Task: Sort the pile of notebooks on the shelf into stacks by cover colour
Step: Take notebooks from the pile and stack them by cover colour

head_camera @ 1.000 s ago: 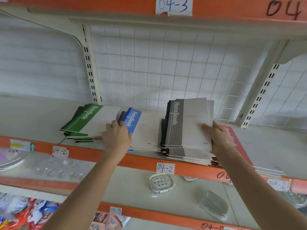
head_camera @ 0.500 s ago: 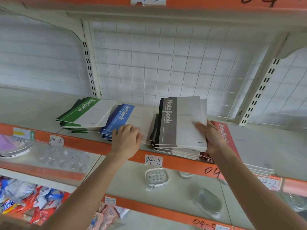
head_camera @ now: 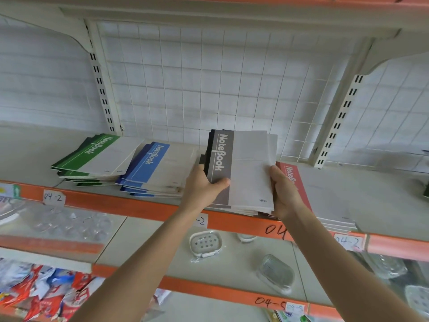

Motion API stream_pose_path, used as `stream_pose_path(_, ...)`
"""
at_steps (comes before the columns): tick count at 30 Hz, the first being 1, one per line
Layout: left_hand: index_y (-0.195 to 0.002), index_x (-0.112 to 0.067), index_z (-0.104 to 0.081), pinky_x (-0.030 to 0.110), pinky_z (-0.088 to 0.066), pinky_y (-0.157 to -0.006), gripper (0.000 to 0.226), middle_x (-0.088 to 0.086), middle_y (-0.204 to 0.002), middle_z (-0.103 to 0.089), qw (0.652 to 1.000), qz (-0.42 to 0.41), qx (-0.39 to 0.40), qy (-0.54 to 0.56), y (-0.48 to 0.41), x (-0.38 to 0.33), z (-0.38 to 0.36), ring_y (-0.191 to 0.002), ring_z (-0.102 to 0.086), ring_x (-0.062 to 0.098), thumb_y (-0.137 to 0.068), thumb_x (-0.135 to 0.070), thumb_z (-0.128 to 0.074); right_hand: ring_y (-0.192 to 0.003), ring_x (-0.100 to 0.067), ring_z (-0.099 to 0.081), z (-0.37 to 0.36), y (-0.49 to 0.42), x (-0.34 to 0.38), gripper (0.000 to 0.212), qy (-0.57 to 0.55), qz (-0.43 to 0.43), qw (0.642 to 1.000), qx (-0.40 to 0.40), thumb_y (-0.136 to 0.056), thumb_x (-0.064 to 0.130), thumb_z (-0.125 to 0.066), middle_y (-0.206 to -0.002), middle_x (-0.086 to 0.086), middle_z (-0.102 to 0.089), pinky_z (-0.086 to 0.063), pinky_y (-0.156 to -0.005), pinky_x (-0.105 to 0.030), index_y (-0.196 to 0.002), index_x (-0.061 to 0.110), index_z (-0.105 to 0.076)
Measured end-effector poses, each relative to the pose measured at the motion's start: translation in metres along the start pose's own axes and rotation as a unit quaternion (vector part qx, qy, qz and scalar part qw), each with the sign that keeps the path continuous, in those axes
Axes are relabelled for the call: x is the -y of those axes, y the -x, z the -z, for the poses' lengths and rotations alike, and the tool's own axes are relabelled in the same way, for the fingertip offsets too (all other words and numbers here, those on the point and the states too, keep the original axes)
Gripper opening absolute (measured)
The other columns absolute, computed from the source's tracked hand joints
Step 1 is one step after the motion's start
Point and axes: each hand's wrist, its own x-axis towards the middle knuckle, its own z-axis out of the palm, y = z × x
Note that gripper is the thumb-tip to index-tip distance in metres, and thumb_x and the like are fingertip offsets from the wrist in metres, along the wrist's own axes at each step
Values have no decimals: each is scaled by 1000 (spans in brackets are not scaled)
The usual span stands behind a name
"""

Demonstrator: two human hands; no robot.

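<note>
Green stack: the green notebooks (head_camera: 97,156) lie flat at the left of the shelf (head_camera: 27,154). Their edges do not line up well.
Blue stack: the blue notebooks (head_camera: 157,168) lie just beside the green ones, on the right. No hand touches them.
Left hand: the left hand (head_camera: 202,189) grips the left side of the grey stack. The thumb lies on the top cover. The fingers curl round the dark spines.
Grey stack: the grey notebooks (head_camera: 246,168) sit in the middle of the shelf, near its front edge, between the two hands.
Right hand: the right hand (head_camera: 285,194) grips the right side of the grey stack. Its fingers are mostly hidden behind the books.
Red stack: the red notebooks (head_camera: 325,194) lie flat on the right, partly under the grey ones.
How they handle: each notebook looks thin, light and bendy. A whole stack probably weighs more. The smooth covers likely slide on each other, so a stack can fan out.
Where to hold: the two long sides look best, one hand on each, squeezing in so the edges line up.
What differs: half a second ago the left hand lay on the blue stack. Now it is on the grey stack. The right hand is at the same side of the grey stack as before.
</note>
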Motion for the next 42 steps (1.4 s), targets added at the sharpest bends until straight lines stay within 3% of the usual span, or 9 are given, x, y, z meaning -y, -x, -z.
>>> stream_pose_path(5,-113,-12,-51,7,-32,-54,38,-6,-95,-57,998,-18,-21,-50,-4,-1,-8,-82,-53,9,-80,-17,-71,-84,-26,-65,22,3,11,27,24,35,997,-58,-99,24,-39,-104,-10,-64,-55,-62,-37,-121,16,-52)
stream_pose_path(14,-109,-1,-43,22,-41,-55,44,14,-107,-61,983,14,-60,-174,-29,16,-7,-87,-60,27,-80,-19,-72,-66,-19,-56,67,18,41,17,86,124,971,-183,-100,9,-37,-78,-4,-58,-52,-43,-24,-101,13,-54)
stream_pose_path(17,-105,-6,-42,32,-44,-60,42,12,-103,-61,955,21,-65,-290,-28,17,-7,-81,-57,24,-82,-30,-69,-67,-20,-55,79,21,45,22,80,132,968,-198,-99,7,-37,-79,-6,-57,-52,-44,-26,-89,13,-57)
stream_pose_path(22,-121,-6,-48,35,-46,-75,46,10,-116,-56,863,-43,-56,-501,-24,6,-11,-109,-50,27,-91,-40,-54,-73,-21,-58,83,24,47,23,62,132,971,-192,-100,12,-38,-86,-6,-60,-56,-51,-31,-89,16,-58)
stream_pose_path(24,-122,-6,-50,33,-43,-71,44,9,-116,-57,884,-84,-36,-458,-20,-3,-17,-105,-52,24,-95,-41,-47,-74,-21,-60,76,26,44,20,51,126,977,-166,-101,13,-37,-86,-5,-61,-57,-48,-32,-97,15,-56)
stream_pose_path(27,-118,-4,-53,28,-45,-76,51,5,-106,-63,974,-54,81,-207,-6,-25,-31,-92,-58,16,-97,-47,-37,-77,-21,-62,63,26,35,20,47,107,983,-142,-101,16,-36,-92,-5,-63,-56,-49,-30,-103,16,-56)
stream_pose_path(31,-103,-17,-50,18,-39,-61,23,-8,-93,-59,984,67,158,57,4,-33,-53,-84,-55,6,-88,-28,-64,-78,-21,-62,46,24,26,24,48,99,986,-125,-102,19,-34,-92,-5,-63,-57,-52,-31,-97,22,-57)
stream_pose_path(38,-113,-10,-53,23,-47,-66,44,2,-103,-65,996,36,69,51,-14,-6,-41,-93,-62,18,-74,-11,-75,-75,-24,-58,44,23,29,27,66,104,980,-158,-99,13,-37,-88,-7,-60,-51,-77,-48,-84,22,-58)
stream_pose_path(42,-113,-6,-51,19,-39,-55,44,1,-97,-60,998,16,2,-58,-27,0,-19,-86,-58,18,-75,-12,-74,-78,-26,-59,54,22,37,20,84,116,976,-164,-100,13,-39,-93,-9,-59,-56,-62,-41,-90,19,-55)
